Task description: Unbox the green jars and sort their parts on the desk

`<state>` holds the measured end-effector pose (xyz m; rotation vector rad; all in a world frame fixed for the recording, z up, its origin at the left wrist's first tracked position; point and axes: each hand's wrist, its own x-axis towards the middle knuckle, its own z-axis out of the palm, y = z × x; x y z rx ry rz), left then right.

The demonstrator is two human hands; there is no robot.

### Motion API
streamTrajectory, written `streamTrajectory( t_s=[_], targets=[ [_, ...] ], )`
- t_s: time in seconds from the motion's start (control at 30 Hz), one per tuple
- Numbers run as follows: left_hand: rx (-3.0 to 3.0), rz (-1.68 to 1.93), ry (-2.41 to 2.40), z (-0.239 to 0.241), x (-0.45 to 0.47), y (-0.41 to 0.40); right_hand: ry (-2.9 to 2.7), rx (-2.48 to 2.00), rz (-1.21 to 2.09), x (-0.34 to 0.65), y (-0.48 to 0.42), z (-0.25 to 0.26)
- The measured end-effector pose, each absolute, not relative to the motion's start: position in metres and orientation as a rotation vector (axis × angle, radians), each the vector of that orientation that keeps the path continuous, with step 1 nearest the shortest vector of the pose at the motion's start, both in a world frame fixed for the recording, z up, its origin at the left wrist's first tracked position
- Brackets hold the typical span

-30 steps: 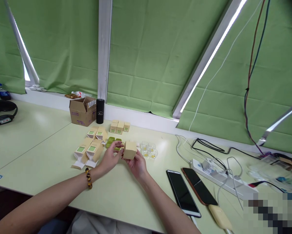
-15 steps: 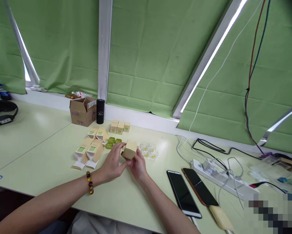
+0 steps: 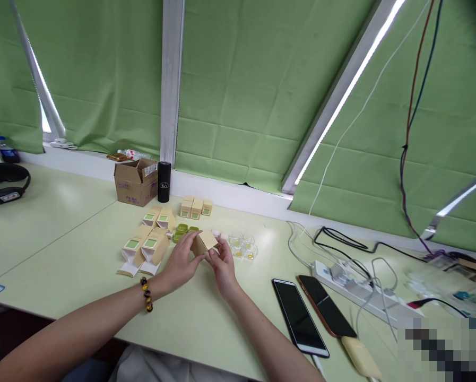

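A small kraft-coloured paper box [image 3: 205,242] is held up over the table between both hands, tilted. My left hand [image 3: 182,263] grips its left side, thumb beneath. On its right side, my right hand [image 3: 223,267] pinches the box with thumb and fingers. To the left lie several open paper boxes [image 3: 155,243] with green labels and raised flaps. Green square containers [image 3: 181,233] sit just behind my left hand, partly hidden. Clear little cups [image 3: 243,245] with yellow bits inside stand right of my right hand. Three closed boxes [image 3: 196,207] are grouped farther back.
A cardboard carton [image 3: 136,183] and a black tumbler [image 3: 164,182] stand near the window sill. Two phones [image 3: 300,317] [image 3: 326,305] and a yellow case [image 3: 360,356] lie to the right, beside a power strip [image 3: 361,292] with tangled cables. A dark headset [image 3: 6,183] rests far left.
The box has turned and tilted in my hands and shifted slightly left. My right hand's fingers have moved up along its right side. Pale round pieces behind the box now show more.
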<state>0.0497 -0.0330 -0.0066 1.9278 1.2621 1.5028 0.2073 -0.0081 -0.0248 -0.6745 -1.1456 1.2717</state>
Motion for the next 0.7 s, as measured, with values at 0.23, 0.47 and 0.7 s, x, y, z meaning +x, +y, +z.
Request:
streamTrajectory(
  t_s=[0.23,0.47,0.7],
  targets=[
    [2.182,1.461,1.328,-0.003,0.045,-0.035,-1.444,-0.764,0.69,0.214,-0.021,-0.008],
    [2.456,1.49,1.325,-0.006,0.042,-0.031,-1.628,-0.788,0.401,0.212,-0.023,-0.014],
    [2.672,1.488,1.329,-0.002,0.041,-0.031,-1.656,-0.819,0.304,0.213,-0.021,-0.015]
  ],
)
